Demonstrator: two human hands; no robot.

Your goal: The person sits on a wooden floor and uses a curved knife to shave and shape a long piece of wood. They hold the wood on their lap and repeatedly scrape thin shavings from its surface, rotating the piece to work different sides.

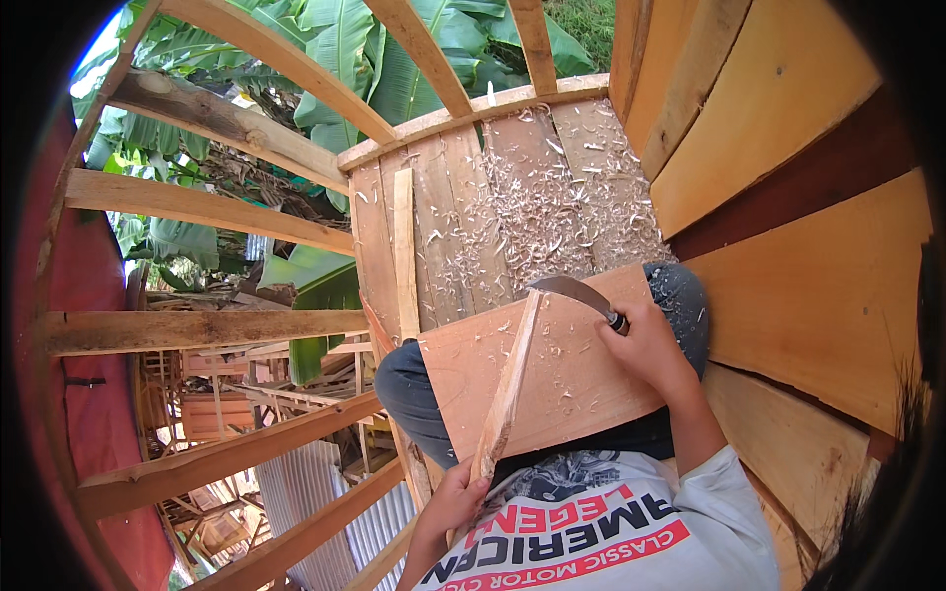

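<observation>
Across my lap lies a flat wooden board (581,364), with a few shavings on it. My left hand (455,500) is closed round the near end of a rough wooden stick (509,379), which slants over the board, its far end near the board's far edge. In my right hand (645,345) is a knife with a curved blade (572,290) and a dark handle. The blade points left, its tip close to the stick's far end; whether they touch I cannot tell.
Pale shavings (552,207) cover much of the plank floor (443,197) ahead. A loose wooden strip (405,256) lies at its left. Slatted rails (217,212) bound the left and far sides; a plank wall (808,286) rises close on my right. Banana leaves (345,59) hang outside.
</observation>
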